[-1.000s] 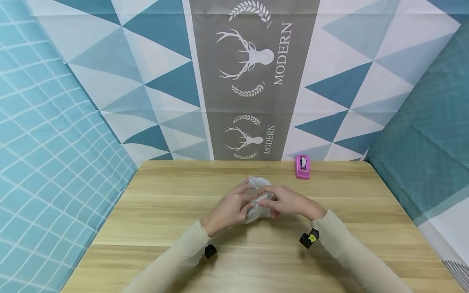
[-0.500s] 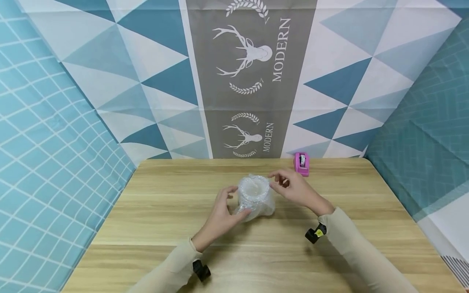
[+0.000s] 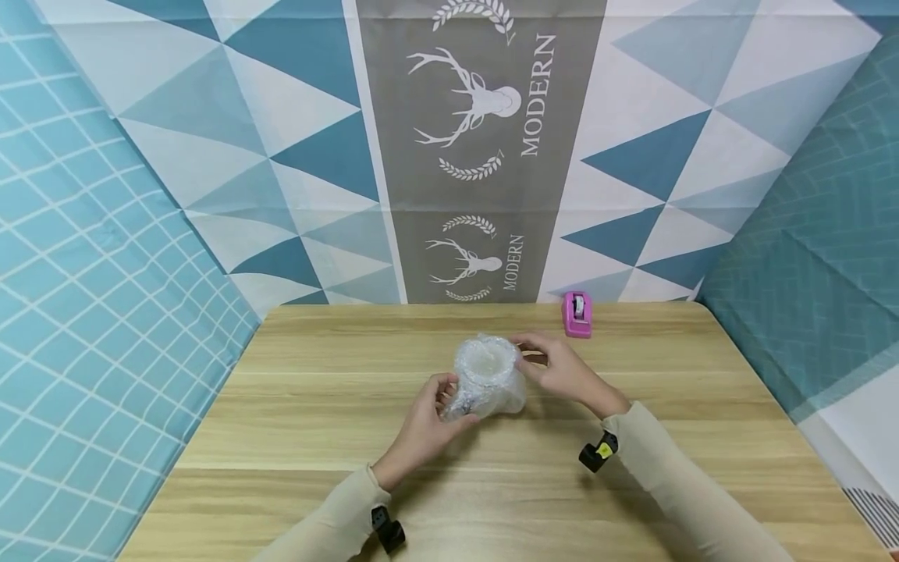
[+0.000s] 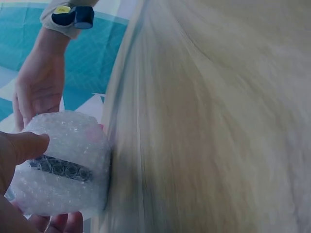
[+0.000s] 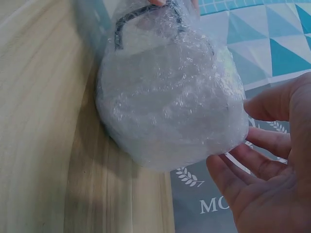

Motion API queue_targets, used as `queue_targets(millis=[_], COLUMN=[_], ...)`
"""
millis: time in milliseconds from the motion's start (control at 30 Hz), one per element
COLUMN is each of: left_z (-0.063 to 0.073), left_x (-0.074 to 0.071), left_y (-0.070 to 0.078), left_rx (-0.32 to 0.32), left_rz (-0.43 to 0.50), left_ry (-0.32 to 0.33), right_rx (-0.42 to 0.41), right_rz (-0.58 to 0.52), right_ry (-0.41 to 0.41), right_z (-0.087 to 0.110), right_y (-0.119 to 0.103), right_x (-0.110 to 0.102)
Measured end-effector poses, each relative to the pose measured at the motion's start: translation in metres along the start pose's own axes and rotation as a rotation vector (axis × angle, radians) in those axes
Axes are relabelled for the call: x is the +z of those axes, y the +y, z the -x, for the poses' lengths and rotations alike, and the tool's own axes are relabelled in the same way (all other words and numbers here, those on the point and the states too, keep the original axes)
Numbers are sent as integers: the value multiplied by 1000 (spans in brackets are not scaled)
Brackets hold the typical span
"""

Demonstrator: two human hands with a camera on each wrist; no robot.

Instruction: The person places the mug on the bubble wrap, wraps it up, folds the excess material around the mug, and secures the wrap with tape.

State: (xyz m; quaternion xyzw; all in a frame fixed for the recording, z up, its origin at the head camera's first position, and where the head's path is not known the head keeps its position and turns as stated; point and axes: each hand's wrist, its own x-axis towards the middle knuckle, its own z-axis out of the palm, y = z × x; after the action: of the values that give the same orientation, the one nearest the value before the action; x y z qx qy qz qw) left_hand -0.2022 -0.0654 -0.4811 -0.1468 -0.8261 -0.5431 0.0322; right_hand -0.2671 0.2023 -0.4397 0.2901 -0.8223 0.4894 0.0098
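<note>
A mug [image 3: 489, 375] wrapped in clear bubble wrap stands on the wooden table, its round top facing up. Through the wrap a dark-edged loop handle [image 5: 148, 22] shows in the right wrist view; a dark strip [image 4: 60, 167] of it shows in the left wrist view. My left hand [image 3: 426, 425] grips the wrapped handle side, thumb on the near side and fingers behind. My right hand [image 3: 558, 373] holds the opposite side near the rim, with thumb and curled fingers [image 5: 265, 141] against the wrap. The mug's inside is blurred by the plastic.
A pink tape dispenser [image 3: 578, 314] stands near the table's back edge, to the right of the mug. The wooden table [image 3: 316, 375] meets a patterned cloth backdrop [image 3: 477, 156] behind. Tiled-pattern cloths hang on the left and right sides.
Both hands came off the top of the mug and parted to its sides. My left hand then closed on the handle side, and my right hand moved slightly left onto the rim side.
</note>
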Motion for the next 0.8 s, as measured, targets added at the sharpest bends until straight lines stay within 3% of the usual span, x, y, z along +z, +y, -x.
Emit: queue_targets(millis=[233,500,800], left_z=[-2,-9,-12], left_x=[-19,-37,-41], left_y=[-4,-9,-8], left_rx=[40,-2,40], left_rz=[-136,-87,-115], left_ry=[61,106,117], right_rx=[76,44,19], right_rz=[12,62,84], right_ry=[15,33,41], right_z=[13,31,43], right_y=[-6,-13,-17], right_x=[0,4,9])
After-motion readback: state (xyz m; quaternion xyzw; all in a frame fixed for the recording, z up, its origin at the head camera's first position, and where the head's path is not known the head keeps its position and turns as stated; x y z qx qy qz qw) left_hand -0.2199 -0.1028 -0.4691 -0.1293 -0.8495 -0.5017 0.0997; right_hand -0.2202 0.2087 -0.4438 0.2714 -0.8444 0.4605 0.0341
